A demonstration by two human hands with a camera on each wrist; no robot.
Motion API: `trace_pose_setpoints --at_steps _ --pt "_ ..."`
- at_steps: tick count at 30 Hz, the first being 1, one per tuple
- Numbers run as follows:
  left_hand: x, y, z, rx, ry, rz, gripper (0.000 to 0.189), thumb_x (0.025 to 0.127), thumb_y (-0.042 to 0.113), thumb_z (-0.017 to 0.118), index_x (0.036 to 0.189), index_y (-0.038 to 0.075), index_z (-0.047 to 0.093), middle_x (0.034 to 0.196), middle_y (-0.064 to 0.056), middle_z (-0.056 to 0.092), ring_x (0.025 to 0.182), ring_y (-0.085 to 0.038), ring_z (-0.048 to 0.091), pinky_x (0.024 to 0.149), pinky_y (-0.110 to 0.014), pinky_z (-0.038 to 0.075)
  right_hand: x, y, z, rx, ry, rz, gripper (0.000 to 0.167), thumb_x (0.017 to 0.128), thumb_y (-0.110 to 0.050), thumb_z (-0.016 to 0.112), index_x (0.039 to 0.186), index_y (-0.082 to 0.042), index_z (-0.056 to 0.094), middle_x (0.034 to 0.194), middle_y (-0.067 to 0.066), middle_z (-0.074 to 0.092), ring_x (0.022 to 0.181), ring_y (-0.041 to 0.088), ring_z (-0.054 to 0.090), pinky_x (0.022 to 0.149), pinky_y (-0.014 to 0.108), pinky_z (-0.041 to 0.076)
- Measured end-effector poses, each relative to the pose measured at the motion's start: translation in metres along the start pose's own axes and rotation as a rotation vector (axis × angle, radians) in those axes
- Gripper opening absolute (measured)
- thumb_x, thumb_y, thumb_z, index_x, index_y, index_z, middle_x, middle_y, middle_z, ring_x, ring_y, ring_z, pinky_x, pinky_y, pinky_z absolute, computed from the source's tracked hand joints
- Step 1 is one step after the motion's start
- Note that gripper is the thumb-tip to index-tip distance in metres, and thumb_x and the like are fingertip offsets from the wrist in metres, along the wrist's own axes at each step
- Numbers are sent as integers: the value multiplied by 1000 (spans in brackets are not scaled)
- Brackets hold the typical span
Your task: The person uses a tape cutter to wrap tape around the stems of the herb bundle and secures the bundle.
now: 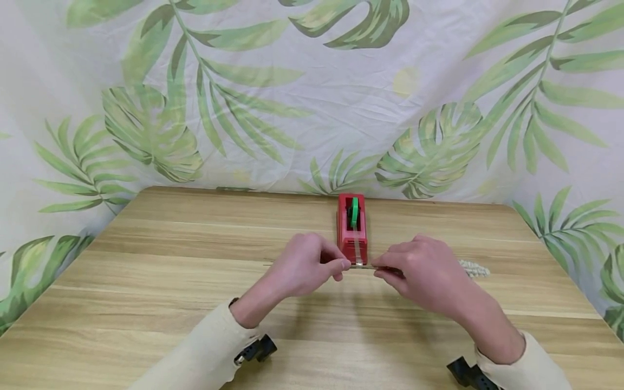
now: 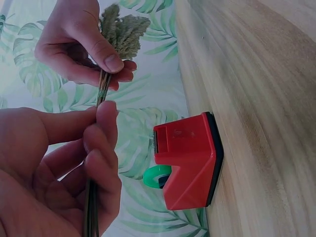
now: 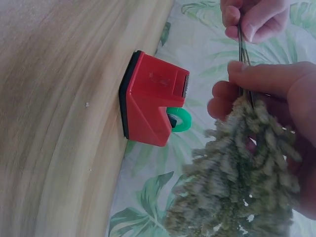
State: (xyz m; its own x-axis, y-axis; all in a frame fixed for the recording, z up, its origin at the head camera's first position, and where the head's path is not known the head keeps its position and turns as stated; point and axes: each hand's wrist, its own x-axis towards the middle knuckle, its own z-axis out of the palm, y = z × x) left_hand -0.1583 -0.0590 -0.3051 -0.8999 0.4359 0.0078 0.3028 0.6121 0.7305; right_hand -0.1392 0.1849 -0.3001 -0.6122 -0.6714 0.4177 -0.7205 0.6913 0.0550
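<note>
Both hands hold a bunch of dried flowers [image 3: 232,173] with thin stems [image 2: 103,88] and fluffy, pale grey-green heads. My left hand [image 1: 303,266] grips the stems, its fingers curled round them in the left wrist view. Just below the heads, my right hand [image 1: 425,275] pinches the same stems between thumb and fingers. A red tape dispenser [image 1: 344,235] stands directly beyond the hands, with a green tape roll [image 1: 354,212] in it. From the roll a clear strip of tape [image 1: 357,250] runs to the stems between the hands; whether it sticks to them I cannot tell.
The wood-grain table [image 1: 170,244] reaches back to a white cloth [image 1: 351,92] printed with green leaves, which also hangs at both sides. Black wrist cameras on the left sleeve [image 1: 205,346] and right sleeve [image 1: 526,368] sit low over the tabletop.
</note>
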Motion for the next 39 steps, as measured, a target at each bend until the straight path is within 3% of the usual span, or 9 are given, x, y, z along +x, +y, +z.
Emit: trace_pose_setpoints --at_steps 5,9,15,21,26,30,34,39 --pt "1 0 0 -46 10 -29 12 99 16 76 89 15 83 76 0 77 64 -9 64 59 -26 48 1 2 -4 111 -109 58 18 90 -24 86 108 -24 85 87 -14 78 64 -9 58 71 35 55" --pt "0 0 1 -70 27 -42 9 95 13 79 86 14 83 76 3 75 66 -10 65 62 -27 51 1 5 -4 176 -164 63 21 94 -25 82 114 -21 83 90 -14 78 66 -10 57 74 35 57" --pt "0 -2 1 -61 49 -58 10 91 14 84 83 17 82 77 6 75 70 -10 61 64 -27 49 1 8 0 276 -181 68 31 98 -25 77 129 -18 78 102 -11 82 73 -9 65 73 28 58" --pt "0 -2 2 -69 57 -67 10 89 14 86 81 18 82 76 6 75 71 -11 59 64 -27 47 2 11 3 319 -209 103 62 97 -24 79 154 -14 57 96 -14 82 75 -4 71 71 26 55" --pt "0 -3 3 -86 52 -71 11 89 14 87 80 17 81 75 5 74 71 -11 59 64 -28 47 0 15 6 320 -219 140 68 96 -27 80 156 -7 53 95 -17 82 74 -7 69 76 30 54" --pt "1 -3 4 -94 54 -78 11 88 14 87 80 17 81 75 4 74 71 -12 59 64 -28 47 -2 19 10 381 -215 157 74 96 -25 80 160 -9 47 96 -18 82 79 -8 70 80 30 57" --pt "2 -3 4 -112 54 -90 10 88 14 87 80 17 81 76 3 73 72 -12 59 63 -28 47 -2 23 15 478 -218 154 59 97 -21 79 152 -14 59 95 -15 82 77 -8 68 73 25 57" --pt "2 -4 3 -123 50 -89 10 88 14 87 81 16 81 77 3 73 72 -12 59 63 -27 47 -3 26 18 517 -196 119 21 97 -18 78 117 -19 83 98 -10 82 77 -6 66 69 22 56"
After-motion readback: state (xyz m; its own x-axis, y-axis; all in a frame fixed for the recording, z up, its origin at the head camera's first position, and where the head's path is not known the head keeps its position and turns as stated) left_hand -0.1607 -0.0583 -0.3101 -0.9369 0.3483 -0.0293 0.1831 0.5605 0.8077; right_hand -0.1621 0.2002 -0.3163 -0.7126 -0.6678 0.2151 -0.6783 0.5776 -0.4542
